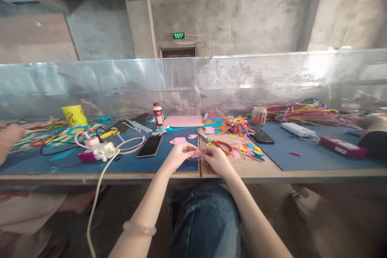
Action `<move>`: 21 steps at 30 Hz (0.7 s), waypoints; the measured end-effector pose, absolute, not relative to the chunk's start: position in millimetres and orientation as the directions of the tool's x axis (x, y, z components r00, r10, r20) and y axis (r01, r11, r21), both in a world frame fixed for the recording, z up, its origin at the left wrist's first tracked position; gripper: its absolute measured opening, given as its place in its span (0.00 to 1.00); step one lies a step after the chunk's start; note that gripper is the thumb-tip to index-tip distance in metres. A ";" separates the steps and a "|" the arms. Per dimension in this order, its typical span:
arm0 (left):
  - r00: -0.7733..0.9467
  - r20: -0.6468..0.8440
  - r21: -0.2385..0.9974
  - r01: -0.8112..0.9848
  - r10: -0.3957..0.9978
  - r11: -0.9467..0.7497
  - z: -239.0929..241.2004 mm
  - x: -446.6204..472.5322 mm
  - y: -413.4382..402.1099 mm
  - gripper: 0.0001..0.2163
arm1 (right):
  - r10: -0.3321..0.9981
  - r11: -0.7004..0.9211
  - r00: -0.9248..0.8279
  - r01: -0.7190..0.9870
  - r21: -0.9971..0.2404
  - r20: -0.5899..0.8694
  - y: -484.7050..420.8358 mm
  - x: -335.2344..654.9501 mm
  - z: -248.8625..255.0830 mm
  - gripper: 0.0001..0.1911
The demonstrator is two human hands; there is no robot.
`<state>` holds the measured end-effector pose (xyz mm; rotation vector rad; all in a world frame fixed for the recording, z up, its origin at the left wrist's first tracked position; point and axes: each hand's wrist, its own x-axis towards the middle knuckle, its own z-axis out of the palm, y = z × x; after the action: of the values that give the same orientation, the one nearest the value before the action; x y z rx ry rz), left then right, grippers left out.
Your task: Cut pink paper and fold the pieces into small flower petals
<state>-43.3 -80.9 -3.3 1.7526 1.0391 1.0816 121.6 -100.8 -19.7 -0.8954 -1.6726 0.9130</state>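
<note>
Near the table's front edge, my left hand (180, 156) and my right hand (217, 160) meet fingertip to fingertip. Both pinch a small pink paper piece (197, 152), mostly covered by the fingers. Just beyond them lie pink paper squares (179, 140) and a pink folded paper shape (192, 136). Orange-handled scissors (223, 146) rest beside my right hand, blades pointing away to the left. To the right of the scissors is a pile of yellow, pink and blue paper scraps (246, 150). An orange paper flower (237, 124) sits behind the scraps.
A black phone (149, 146) and a power strip with plugs (103, 151) lie on the left; another phone (263, 136) lies right. A red-capped bottle (158, 115) stands behind. A perforated metal screen (181, 84) closes off the back. Other people's hands (12, 136) show at the sides.
</note>
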 end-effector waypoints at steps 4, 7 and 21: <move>0.285 0.285 0.904 0.239 0.915 -0.356 -3.3 -43.3 -80.3 0.13 | 0.886 0.438 -0.225 0.112 -0.892 0.406 -101.0 121.7 -19.4 0.14; 0.294 0.291 0.898 0.246 0.910 -0.366 -3.0 -43.2 -79.5 0.13 | 0.889 0.429 -0.227 0.107 -0.897 0.398 -100.9 122.1 -19.7 0.12; 0.290 0.257 0.902 0.271 0.922 -0.337 0.1 -44.0 -81.8 0.11 | 0.902 0.421 -0.165 0.143 -0.896 0.398 -97.9 121.7 -23.2 0.10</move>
<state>-44.0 -81.8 0.1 1.7867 1.0796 1.0633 121.7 -97.9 -23.2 -0.9400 -1.6053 0.8877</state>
